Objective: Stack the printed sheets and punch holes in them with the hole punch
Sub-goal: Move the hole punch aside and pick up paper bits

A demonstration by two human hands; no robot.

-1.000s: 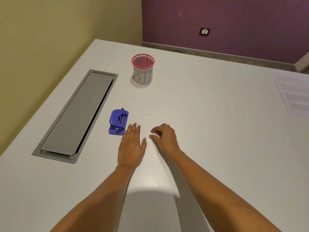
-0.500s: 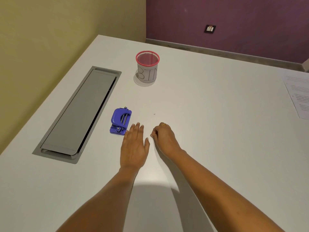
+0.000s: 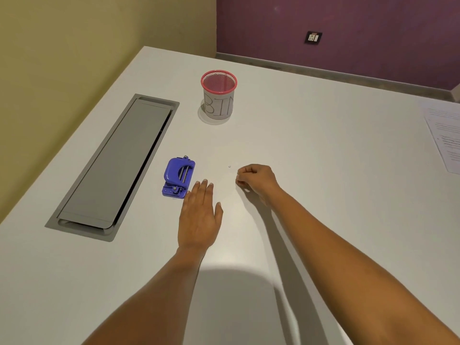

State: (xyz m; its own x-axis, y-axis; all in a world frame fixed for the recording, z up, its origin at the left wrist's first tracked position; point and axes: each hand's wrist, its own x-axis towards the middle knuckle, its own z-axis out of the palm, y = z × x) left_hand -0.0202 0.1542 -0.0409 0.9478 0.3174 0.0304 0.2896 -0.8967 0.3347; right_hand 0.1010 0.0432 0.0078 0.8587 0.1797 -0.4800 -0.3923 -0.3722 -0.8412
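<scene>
Grey hatch [image 3: 113, 168] at left of the white worktop [image 3: 323, 158]. Punch [image 3: 178, 178], left of centre: blue, lying flat, metal pins showing. Left hand [image 3: 200, 216] flat, fingers extended, holding nothing, just beside the punch. Right hand [image 3: 256, 179] loosely curled at centre; contents cannot be told. Printed sheets [image 3: 445, 138] at right edge.

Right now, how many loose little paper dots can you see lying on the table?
1: a tiny white paper dot on the table, between the blue hole punch and the right hand. More may be hidden under that curled hand or too small to see.
</scene>
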